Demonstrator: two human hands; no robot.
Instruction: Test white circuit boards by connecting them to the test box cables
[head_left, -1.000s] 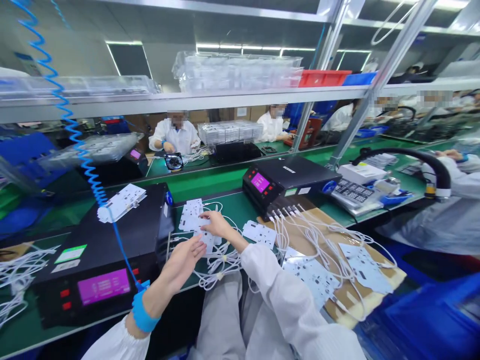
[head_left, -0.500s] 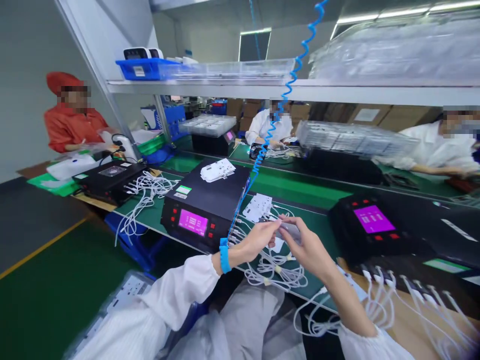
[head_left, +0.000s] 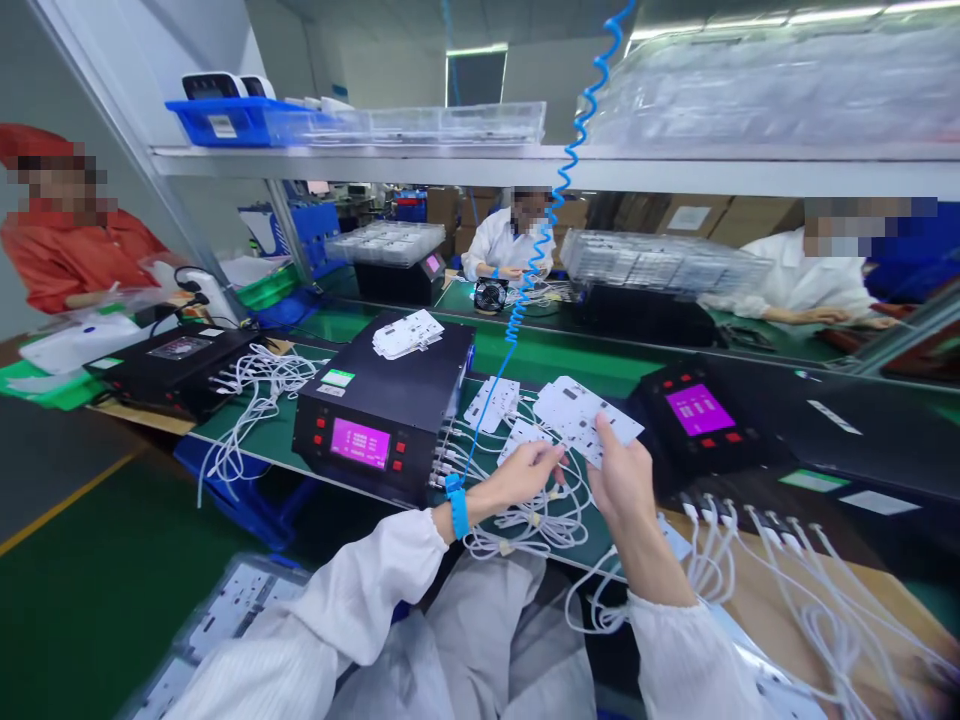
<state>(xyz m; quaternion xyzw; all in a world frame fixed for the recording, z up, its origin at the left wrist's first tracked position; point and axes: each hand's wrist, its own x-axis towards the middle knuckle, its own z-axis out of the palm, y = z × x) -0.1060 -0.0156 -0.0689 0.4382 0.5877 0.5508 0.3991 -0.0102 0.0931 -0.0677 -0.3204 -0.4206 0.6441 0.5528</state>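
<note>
My right hand grips a white circuit board by its near edge, thumb on top, with the broad face tilted up toward me. Just left of it is my left hand, its fingers pinched together over the white cables; whatever is between the fingertips is too small to make out. A blue wrist strap circles my left wrist. Beyond the left hand, another white board lies on the green bench among white cables, and a further one is partly behind that hand.
A black tester with a pink screen stands left, several white boards stacked on top. Another black tester is at the right. A blue coiled cord hangs in front of the shelf. Co-workers sit across the bench and at left.
My hands have come apart. The board, seen nearly edge-on between them before, now shows its face in my right hand. The view has shifted to the right.
</note>
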